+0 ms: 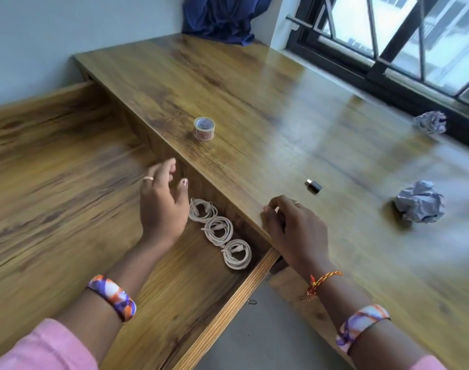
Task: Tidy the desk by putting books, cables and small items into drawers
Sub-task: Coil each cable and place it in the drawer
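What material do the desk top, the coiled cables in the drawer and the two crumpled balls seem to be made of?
Desk top: wood or wood-look laminate; grain pattern, glossy window reflections.
Drawer front edge: stacked layers, probably plywood.
Three coiled cables: white plastic or rubber sheathing, smooth and matte.
Crumpled balls: paper, pale bluish, with sharp creases.

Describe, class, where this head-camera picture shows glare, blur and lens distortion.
Head view: window light glares off the desk top near the window; motion blur smears the open drawer floor and the left hand; the wide lens bends the desk edge; the coiled cables and tape roll stay fairly sharp.
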Tool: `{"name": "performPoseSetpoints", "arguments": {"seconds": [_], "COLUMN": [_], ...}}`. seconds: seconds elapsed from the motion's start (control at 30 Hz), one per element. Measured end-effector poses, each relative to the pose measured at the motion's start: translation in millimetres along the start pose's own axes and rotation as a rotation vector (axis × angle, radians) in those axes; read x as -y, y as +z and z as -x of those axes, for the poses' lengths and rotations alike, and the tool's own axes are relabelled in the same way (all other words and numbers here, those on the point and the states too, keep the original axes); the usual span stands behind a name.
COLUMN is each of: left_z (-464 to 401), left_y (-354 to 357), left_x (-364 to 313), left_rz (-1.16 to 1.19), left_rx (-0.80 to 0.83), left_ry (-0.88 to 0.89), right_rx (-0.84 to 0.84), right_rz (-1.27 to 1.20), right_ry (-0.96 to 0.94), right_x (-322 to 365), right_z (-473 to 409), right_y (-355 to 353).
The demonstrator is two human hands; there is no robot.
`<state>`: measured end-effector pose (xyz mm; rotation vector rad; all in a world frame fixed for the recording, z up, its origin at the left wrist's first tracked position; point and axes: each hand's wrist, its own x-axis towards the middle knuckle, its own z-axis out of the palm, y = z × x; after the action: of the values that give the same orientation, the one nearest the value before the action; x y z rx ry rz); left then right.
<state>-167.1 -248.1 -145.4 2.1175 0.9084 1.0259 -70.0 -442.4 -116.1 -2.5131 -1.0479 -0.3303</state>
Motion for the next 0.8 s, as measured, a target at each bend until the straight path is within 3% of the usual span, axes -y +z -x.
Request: {"name": "performPoseSetpoints", "arguments": {"seconds": [0.07,0.13,0.23,0.33,0.4,0.5,0.7,0.8], "left_z": [-19.4,-43.8,-73.4,-80.9,-76.7,-66.0,-24.9,15.5], "left_y": [-4.5,0.0,16.9,31.3,33.5,24.7,-32.2,-76.1], "left_x": [-19.2,-37.8,-51.7,-47.4,-43.2,-39.5,-21.1,-8.2], "left_rz": [-0.029,-0.129,-0.340,-0.509,-0.499,-0.318,-0.080,0.008], "left_rx": [-0.035,0.020,0.304,0.562,0.540,0.338,0.273,0.402], "left_ry": [0.211,0.299,0.189,0.076,0.106,0.135,0.190,0.173], "right_rx": [-0.036,-0.132,-0.336,-0.170,-0.021,0.074,-0.201,-0.197], "right_rz": [-0.046,-0.164,-0.283,-0.208,-0.088,0.035,-0.193,-0.274], "right_ry": [0.031,0.151,0.442,0.654,0.583,0.467,0.292,0.210], "right_x": [-0.6,-3.6,-11.5,-14.6,-15.6,-18.2,-18.5,-13.8], "right_z": [-1.3,-2.1,-9.1,-18.2,-19.0,-18.7,-11.8,-6.7], "right_y": [0.6,1.4,-0.4,-2.5,1.1,6.6,8.9,4.8]}}
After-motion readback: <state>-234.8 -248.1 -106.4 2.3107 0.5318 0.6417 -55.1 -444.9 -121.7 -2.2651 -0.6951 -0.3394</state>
